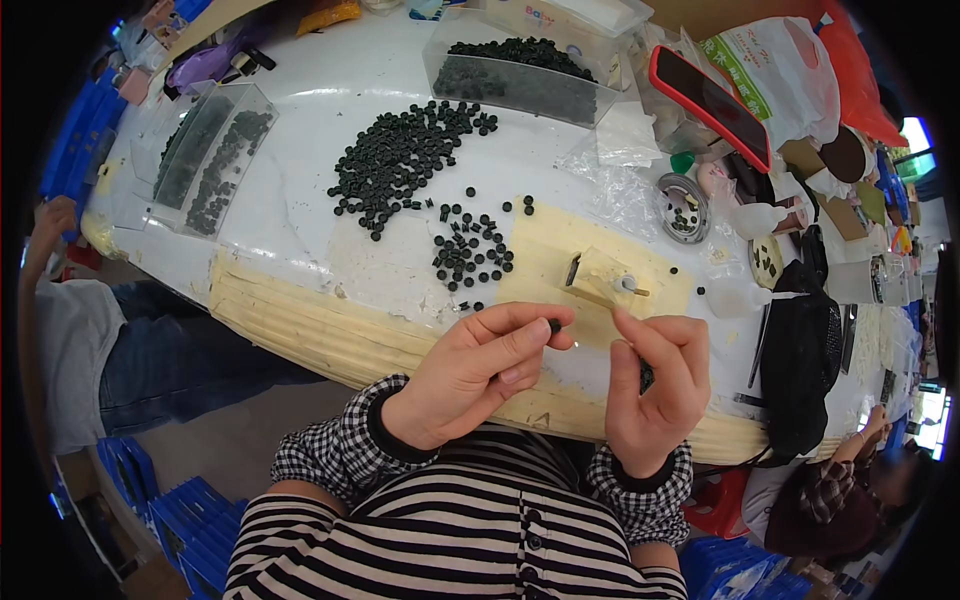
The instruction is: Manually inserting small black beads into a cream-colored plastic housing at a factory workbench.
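Between the thumb and fingertips of my left hand is a small black round piece. My right hand is close by on the right, its fingers curled and its index fingertip toward the left hand. Something dark shows within its curled fingers, too hidden to name. Just beyond both hands, a small block wrapped in cream tape with a short peg on it sits on a taped patch of the table. A loose group of black round pieces lies left of the block, and a larger heap spreads behind it.
Clear bins of black pieces stand at the back and left. A red-framed phone leans at the back right, near a round dish, squeeze bottle and black mesh bag. People sit at left and right.
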Demonstrator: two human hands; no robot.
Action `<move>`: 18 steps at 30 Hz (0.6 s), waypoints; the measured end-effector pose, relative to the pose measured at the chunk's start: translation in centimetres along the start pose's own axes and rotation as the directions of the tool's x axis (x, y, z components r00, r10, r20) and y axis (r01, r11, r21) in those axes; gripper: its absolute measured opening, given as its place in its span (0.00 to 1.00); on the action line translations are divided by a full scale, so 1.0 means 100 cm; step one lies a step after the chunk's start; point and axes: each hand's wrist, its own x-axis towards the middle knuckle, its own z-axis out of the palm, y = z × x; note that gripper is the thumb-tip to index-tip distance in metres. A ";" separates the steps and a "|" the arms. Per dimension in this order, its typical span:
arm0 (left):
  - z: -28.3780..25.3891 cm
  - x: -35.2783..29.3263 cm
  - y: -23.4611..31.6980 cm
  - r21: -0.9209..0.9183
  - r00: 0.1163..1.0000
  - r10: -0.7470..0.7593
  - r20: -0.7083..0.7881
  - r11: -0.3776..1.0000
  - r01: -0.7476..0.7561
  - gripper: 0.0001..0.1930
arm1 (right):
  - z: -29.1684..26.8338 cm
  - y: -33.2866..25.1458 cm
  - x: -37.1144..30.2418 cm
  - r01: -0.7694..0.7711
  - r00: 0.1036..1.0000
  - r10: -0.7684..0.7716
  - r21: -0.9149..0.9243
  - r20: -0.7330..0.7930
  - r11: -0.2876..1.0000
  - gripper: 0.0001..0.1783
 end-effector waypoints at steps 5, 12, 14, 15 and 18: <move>0.001 0.001 0.003 -0.030 1.000 -0.002 0.010 1.000 0.003 0.14 | -0.010 0.019 0.015 -0.028 0.999 0.021 -0.172 -0.045 0.985 0.15; -0.002 0.002 0.002 -0.075 0.999 -0.010 0.051 0.997 0.014 0.12 | -0.008 0.024 0.019 -0.059 0.997 0.066 -0.192 0.029 0.980 0.11; -0.001 0.001 0.004 -0.063 0.999 -0.012 0.047 0.998 0.015 0.12 | -0.008 0.023 0.020 -0.065 0.997 0.072 -0.193 0.030 0.979 0.09; -0.001 0.001 0.004 -0.077 0.999 -0.008 0.052 0.997 0.012 0.12 | -0.008 0.023 0.020 -0.059 0.998 0.065 -0.195 0.022 0.979 0.08; -0.002 0.002 0.003 -0.095 0.998 0.008 0.063 0.995 -0.002 0.11 | -0.012 0.016 0.017 -0.048 0.994 0.027 -0.201 -0.104 0.978 0.10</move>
